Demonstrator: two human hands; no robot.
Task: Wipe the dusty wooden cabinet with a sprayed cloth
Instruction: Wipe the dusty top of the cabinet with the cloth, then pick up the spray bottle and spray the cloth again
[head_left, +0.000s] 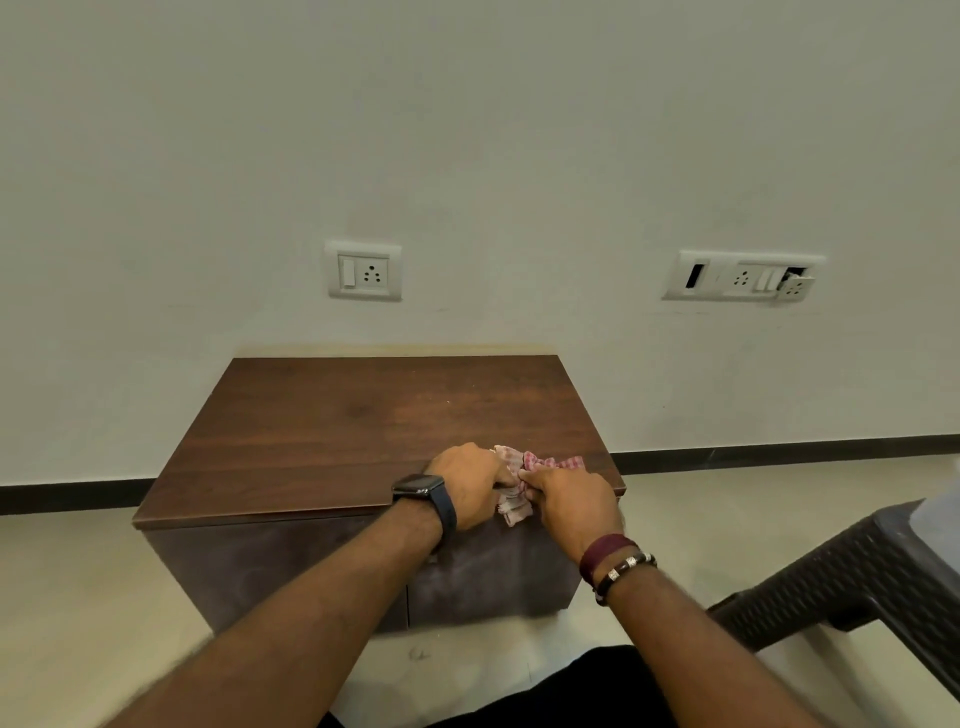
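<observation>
A low dark wooden cabinet (332, 431) stands against the wall, its flat top facing me. A bunched red-and-white checked cloth (519, 470) sits at the front right edge of the top, partly hanging over the front. My left hand (465, 480), with a dark watch on the wrist, grips the cloth's left side. My right hand (571, 501), with bracelets on the wrist, grips its right side. Both hands' fingers curl into the fabric. No spray bottle is in view.
A dark woven plastic chair (852, 577) stands close at the right. Two socket plates (363, 270) (743, 275) are on the wall above the cabinet. Pale tiled floor (78, 597) surrounds the cabinet; a dark skirting runs along the wall.
</observation>
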